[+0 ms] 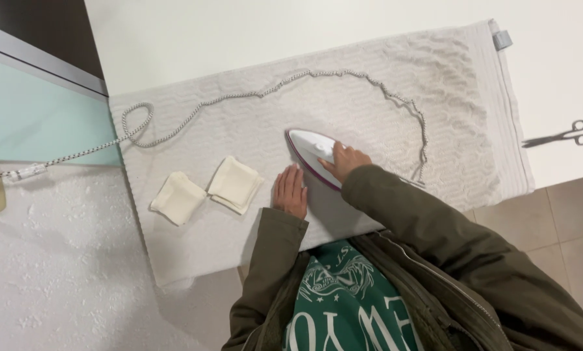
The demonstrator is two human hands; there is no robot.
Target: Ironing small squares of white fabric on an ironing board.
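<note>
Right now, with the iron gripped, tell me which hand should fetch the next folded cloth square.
Left. The left hand lies flat on the towel, free, close to the two cream cloth squares. The right hand is farther off, gripping the iron.

A towel [343, 104] covers the worktop [239, 32] before you. Your right hand [344, 160] rests on the iron [312, 155] at the towel's centre, and your left hand [291, 192] lies flat just beside it at eight o'clock. Two folded cloth squares [207, 192] touch each other at nine o'clock. The cord [272, 90] loops from three o'clock through twelve to ten. Scissors [557, 136] lie off the towel at three o'clock.
</note>
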